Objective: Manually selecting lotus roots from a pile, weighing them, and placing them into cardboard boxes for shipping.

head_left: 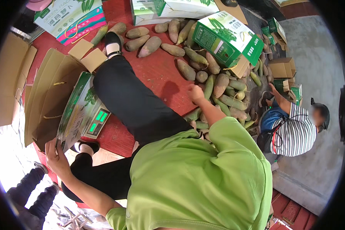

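Observation:
At the left stands an open cardboard carton (51, 96), brown inside with a green-and-white printed side. My left hand (57, 158) grips its near lower edge, with the fingers closed around the cardboard. Beside the carton, a scale (92, 132) shows lit green digits; the carton hides part of it. My right hand (196, 94) is curled into a fist above the red surface (157, 80), and nothing shows sticking out of it. Just right of this fist lies a heap of soil-covered green radishes (221, 85). A few more radishes (150, 46) lie loose farther off.
A green-and-white carton (226, 38) rests tilted on the heap. More printed cartons (71, 21) stand along the far side. A co-worker in a striped shirt (295, 132) bends beside the heap at the right. Another person's dark-clad legs (42, 195) show at the lower left.

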The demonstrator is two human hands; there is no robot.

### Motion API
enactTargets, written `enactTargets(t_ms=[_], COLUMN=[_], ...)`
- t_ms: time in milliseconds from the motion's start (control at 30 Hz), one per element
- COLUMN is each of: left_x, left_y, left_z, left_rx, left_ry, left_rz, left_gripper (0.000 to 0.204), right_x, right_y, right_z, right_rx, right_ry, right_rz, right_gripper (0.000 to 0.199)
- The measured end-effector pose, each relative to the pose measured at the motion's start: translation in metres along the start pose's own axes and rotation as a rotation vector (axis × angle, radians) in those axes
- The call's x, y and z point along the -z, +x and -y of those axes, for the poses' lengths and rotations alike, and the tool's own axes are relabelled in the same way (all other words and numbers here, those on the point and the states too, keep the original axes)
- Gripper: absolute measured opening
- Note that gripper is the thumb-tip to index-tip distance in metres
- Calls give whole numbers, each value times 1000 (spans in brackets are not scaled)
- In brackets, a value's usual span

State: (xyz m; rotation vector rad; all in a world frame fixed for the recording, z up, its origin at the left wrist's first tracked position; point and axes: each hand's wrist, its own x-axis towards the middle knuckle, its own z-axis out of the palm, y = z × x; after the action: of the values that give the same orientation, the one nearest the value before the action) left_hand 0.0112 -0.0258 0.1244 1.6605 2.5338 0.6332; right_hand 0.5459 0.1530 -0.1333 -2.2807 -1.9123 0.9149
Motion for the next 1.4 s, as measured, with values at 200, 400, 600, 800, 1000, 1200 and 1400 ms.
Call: enactTargets(t_ms=[200,400,600,800,1000,1200,1400], left_x=[1,3,-2,5,8,8,13], left_y=[1,0,4,5,4,9,7], left_z=[2,9,10,-8,-18,-16,-15], left_rx=[-44,0,13,-56,46,35,33], left_ry=[105,89,76,78,83,93,57], left_rz=[-15,2,1,-51,-74,-85,-81], left_gripper=[11,11,12,10,11,6,13], right_x=[55,96,86,56,75,74,59], right_y=[8,23,50,76,46,27,-27], right_z=[-79,-85,-134,-156,-142,-135,-45], right_rx=[-353,-739,-783,-887,-646,-596,-618], right_ry=[8,11,492,185,597,828,817], right_rz=[-300,-513,-394,-544,-398,-348,36], right_gripper=[32,72,84,54,50,37,42])
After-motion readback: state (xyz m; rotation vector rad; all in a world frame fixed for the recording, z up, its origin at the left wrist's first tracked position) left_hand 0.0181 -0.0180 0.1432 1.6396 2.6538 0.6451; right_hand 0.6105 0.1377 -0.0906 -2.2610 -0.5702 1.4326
